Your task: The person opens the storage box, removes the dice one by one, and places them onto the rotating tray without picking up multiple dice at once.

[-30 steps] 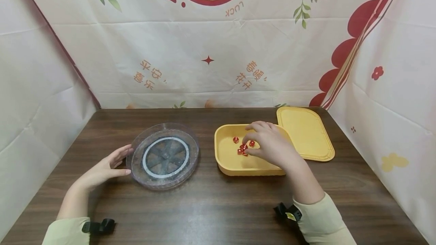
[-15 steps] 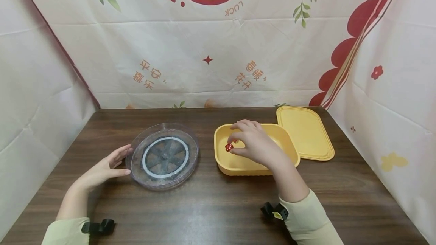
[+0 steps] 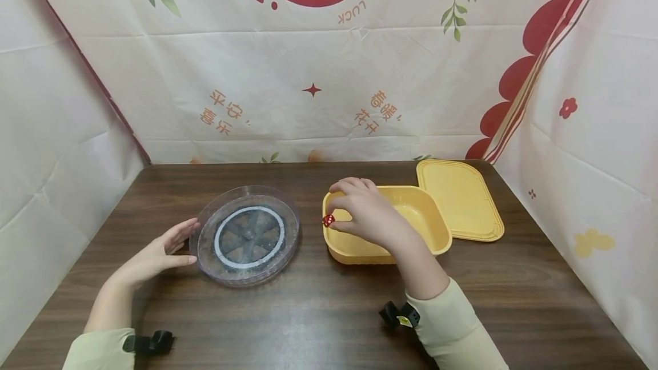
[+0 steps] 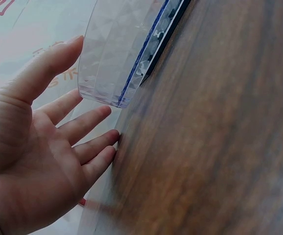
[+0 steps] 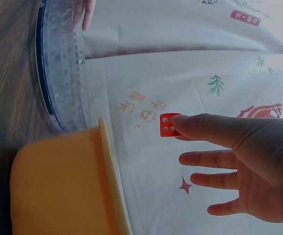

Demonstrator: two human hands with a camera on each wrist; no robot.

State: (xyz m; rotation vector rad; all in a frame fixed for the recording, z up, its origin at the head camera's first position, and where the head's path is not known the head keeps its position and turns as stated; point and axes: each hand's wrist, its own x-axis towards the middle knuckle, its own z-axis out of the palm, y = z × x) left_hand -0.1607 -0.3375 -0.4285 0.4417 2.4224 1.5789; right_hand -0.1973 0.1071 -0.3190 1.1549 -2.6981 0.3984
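In the head view, my right hand (image 3: 366,213) pinches a red die (image 3: 328,220) with white dots, held over the left rim of the yellow rectangular box (image 3: 354,257). The right wrist view shows that die (image 5: 166,126) at the thumb tip, the other fingers spread. Dice inside the box are not visible, as my hand covers part of it. To the left, my left hand (image 3: 154,256) is at the left side of a clear round tray (image 3: 293,233) with a pale ring inside. Its fingers, relaxed in the left wrist view, lie at the tray's clear wall (image 4: 114,54).
A yellow lid (image 3: 462,204) lies flat behind and right of the box. Both stand on a dark wooden table (image 3: 288,324). A printed white cloth (image 3: 288,61) hangs behind the table and along both sides.
My right hand has picked a die from the box and carried it left to the rim. My left hand and the round tray have stayed in place.
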